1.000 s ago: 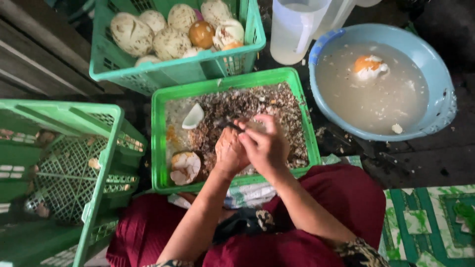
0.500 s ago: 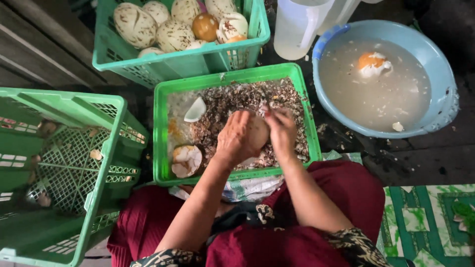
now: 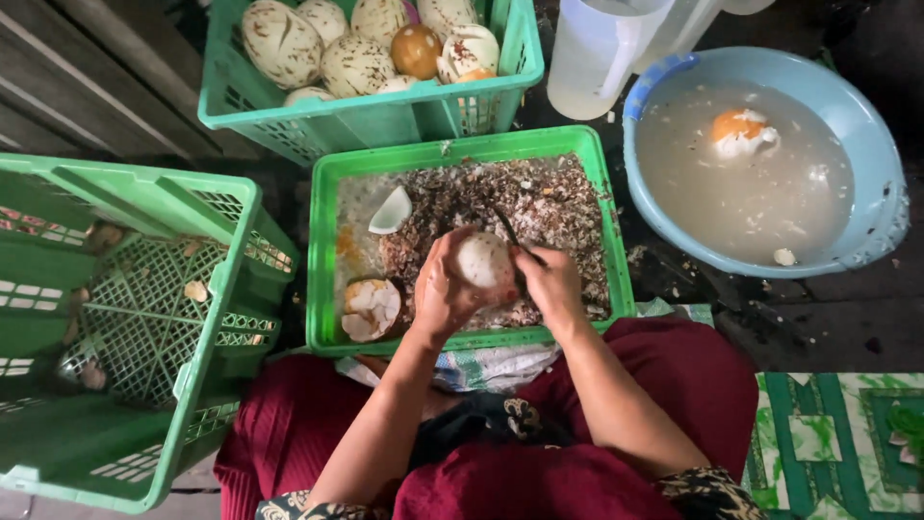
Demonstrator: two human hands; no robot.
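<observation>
My left hand [image 3: 441, 294] cups a pale, peeled round coconut kernel [image 3: 483, 260] over a green tray [image 3: 462, 149] filled with brown shavings. My right hand [image 3: 547, 281] grips a dark knife [image 3: 508, 231] whose blade rests against the kernel's right side. In the tray's left part lie a white shell piece [image 3: 390, 212] and a broken shell half [image 3: 369, 308].
A green crate [image 3: 371, 120] of speckled kernels stands behind the tray. A blue basin [image 3: 881, 221] of cloudy water with an orange-white kernel [image 3: 739, 133] is at the right, a clear jug [image 3: 602, 53] behind it. A tipped green crate [image 3: 125, 318] is on the left.
Both hands shifted slightly and turned the kernel, so its pale surface now shows between them; the knife stays against it.
</observation>
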